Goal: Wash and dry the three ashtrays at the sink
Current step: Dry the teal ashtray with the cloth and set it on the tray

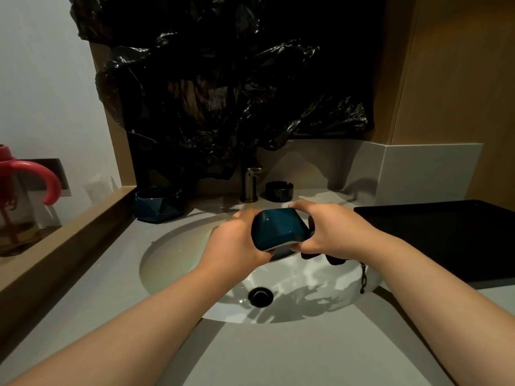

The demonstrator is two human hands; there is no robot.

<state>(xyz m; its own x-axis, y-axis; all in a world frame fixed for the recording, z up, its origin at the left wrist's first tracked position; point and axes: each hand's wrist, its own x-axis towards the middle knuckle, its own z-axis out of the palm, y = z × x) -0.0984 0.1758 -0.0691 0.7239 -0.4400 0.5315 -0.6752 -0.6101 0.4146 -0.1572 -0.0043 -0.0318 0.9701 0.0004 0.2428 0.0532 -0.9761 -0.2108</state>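
Note:
Over the white sink basin (172, 263) I hold a teal ashtray (278, 228) turned on its side, its pale underside edge facing down. My left hand (237, 240) grips its left end. My right hand (328, 232) grips the right end and also holds a dark cloth (335, 259), which hangs below the palm with a cord dangling. A second teal ashtray (157, 203) stands on the counter at the back left. A black round ashtray (279, 190) sits behind the basin, right of the tap (250, 185).
A black mat (446, 240) covers the counter on the right. A black plastic bag (223, 93) hangs over the wall behind the tap. A red-handled bottle (25, 188) stands on the wooden ledge at the far left. The black drain (260, 296) lies in the basin.

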